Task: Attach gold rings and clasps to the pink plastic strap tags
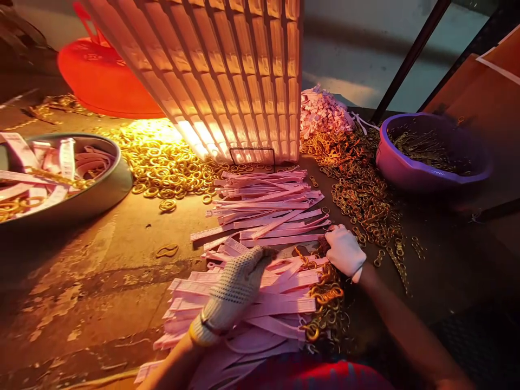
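Observation:
My left hand [238, 287], in a knitted glove with dark dots, is over a thick pile of pink straps [284, 303]. Its fingers are curled together, and whatever is beneath them is hidden. My right hand [345, 252], in a white glove, has its fingers pinched at the right ends of the straps; what they hold is too small to make out. Below the right hand, brass-coloured rings and clips [327, 295] hang at the strap ends. Just beyond both hands lies a second row of pink straps [268, 203], laid roughly side by side.
Gold rings [162, 157] are heaped at the back left beside a ribbed, lit panel [244, 81]. Brass clips [361, 195] spread at right near a purple basin [385, 157]. A grey-green basin [117, 179] holds straps at left. A red container [105, 81] stands behind.

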